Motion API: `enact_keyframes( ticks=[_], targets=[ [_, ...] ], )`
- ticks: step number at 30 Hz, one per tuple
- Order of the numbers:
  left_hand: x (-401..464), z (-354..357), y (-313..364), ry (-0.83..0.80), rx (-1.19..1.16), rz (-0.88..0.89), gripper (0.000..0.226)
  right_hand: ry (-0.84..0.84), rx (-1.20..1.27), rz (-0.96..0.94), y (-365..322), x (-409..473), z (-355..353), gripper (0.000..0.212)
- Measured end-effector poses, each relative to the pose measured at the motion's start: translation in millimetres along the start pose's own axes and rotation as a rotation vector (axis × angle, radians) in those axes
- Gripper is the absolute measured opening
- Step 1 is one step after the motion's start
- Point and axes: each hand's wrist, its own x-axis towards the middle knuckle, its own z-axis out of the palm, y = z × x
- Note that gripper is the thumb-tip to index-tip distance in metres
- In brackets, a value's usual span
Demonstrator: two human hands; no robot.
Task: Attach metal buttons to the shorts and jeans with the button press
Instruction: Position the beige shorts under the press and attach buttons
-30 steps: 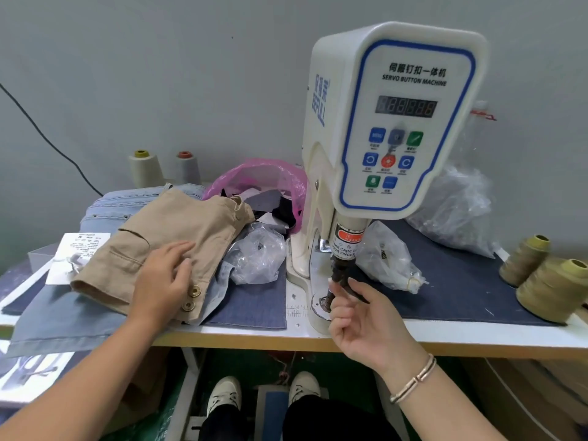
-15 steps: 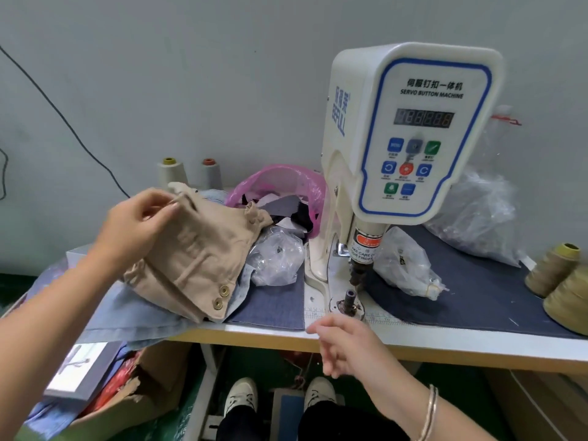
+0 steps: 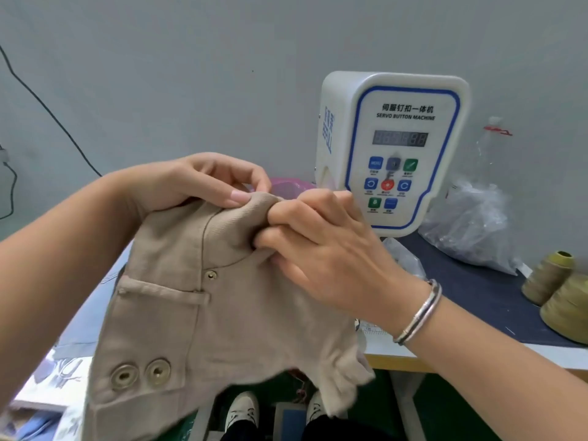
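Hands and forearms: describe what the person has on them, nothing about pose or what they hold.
Both forearms are bare, no sleeves in view. The right wrist carries a thin silver-coloured bangle with a darker band along it. The left hand and the right hand wear no gloves and no visible rings; the nails look short and unpainted.

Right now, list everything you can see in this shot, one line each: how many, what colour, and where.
shorts: one, tan, held up in front of the table
metal buttons: two, brass, lower left of the shorts
small rivet: one, brass, above the pocket flap
button press: one, white with blue trim, behind the hands
thread cones: two, olive, right table edge
plastic bags: clear, right of the press
pink bag: one, behind the shorts
table: white edge, dark blue cloth on top
cable: black, on the wall at left
shoes: two, white, under the table
bracelet: silver, right wrist
left hand: fingers pinch the shorts' top
right hand: fingers grip the shorts' top
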Motion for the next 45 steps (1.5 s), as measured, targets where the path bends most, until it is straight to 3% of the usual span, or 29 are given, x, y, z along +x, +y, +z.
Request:
enact_keyframes(
  ticks=[2,5,7,9,11,13,15,19,22,26,28,31,34,39,45],
  targets=[
    [6.7,1.3,-3.8,0.045,0.057,-0.031,0.014,-0.010,0.060,-0.008,-3.8,-1.6,-6.3,0.009],
    [17.5,9.9,-26.3,0.092,0.405,-0.098,0.007,-0.225,0.515,0.006,-9.4,-15.1,-15.0,0.004],
    [25.9,24.0,-51.8,0.072,0.654,-0.107,0.008,-0.434,0.805,0.173,-13.1,-28.4,-13.6,0.008],
    [32.1,39.6,-77.9,0.181,0.793,-0.034,0.010,-0.580,0.918,0.396,-15.0,-44.7,-2.6,0.011],
    [31.3,50.3,-97.4,0.251,0.643,-0.010,0.010,-0.621,0.928,0.610,-13.3,-62.9,9.9,0.019],
    [28.2,58.0,-113.1,0.180,0.356,-0.087,0.010,-0.606,0.967,0.823,-7.3,-78.6,17.3,0.022],
    [28.9,65.3,-129.5,0.104,0.303,-0.159,0.021,-0.589,1.034,0.966,-0.6,-89.6,19.7,0.018],
    [44.7,73.9,-151.1,0.154,0.433,-0.099,0.011,-0.563,1.167,1.083,9.4,-106.0,20.0,0.018],
    [54.1,73.8,-156.1,0.178,0.340,0.002,0.007,-0.578,1.273,1.162,17.4,-120.4,16.0,0.019],
    [60.3,78.2,-166.4,0.151,0.130,-0.006,0.015,-0.764,1.042,1.067,28.7,-145.8,10.8,0.017],
    [62.9,79.0,-173.2,0.168,0.134,-0.014,0.013,-0.703,1.038,1.115,29.1,-159.5,9.7,0.017],
    [71.1,79.9,-179.6,0.162,0.286,-0.062,0.015,-0.459,1.337,1.349,22.3,-172.5,10.8,0.016],
    [83.3,79.0,-190.2,0.228,0.393,-0.081,0.018,-0.386,1.349,1.447,20.4,-180.7,23.3,0.017],
    [93.2,72.6,-202.6,0.301,0.235,-0.103,0.008,-0.340,1.348,1.565,25.9,-186.3,43.8,0.012],
    [102.4,67.7,-212.9,0.307,0.087,-0.150,0.009,-0.234,1.337,1.667,30.2,-200.5,57.5,0.027]
  ],
)
